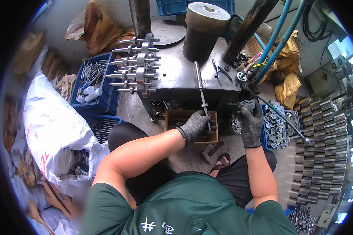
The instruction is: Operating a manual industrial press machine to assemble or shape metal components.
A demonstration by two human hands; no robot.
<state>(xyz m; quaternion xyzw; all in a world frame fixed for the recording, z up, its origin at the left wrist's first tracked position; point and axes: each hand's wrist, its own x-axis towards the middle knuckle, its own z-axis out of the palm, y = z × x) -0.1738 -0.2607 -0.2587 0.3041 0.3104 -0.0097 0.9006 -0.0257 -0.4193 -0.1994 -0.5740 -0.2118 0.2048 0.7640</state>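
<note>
Seated person in dark gloves. The left hand [195,126] is closed around a thin metal shaft [202,92] that runs toward 12 o'clock across the press counter [176,76]. At 3 o'clock, the right hand [250,126] pinches a small grey roller [247,104].

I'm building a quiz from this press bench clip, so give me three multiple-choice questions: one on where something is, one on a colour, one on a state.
1. Where do the finished shafts with collars lie?
A. on the left of the press table
B. on the floor by the sandal
C. in the white sack

2. What colour are the hoses at upper right?
A. red
B. blue
C. green

3. What is the left hand doing?
A. resting open on the knee
B. gripping a thin shaft over the wooden box
C. holding pliers

Answers: 1 A, they are stacked on the table's left edge. 2 B, both hoses look blue. 3 B, the gloved fingers close round the shaft above the box.
</note>
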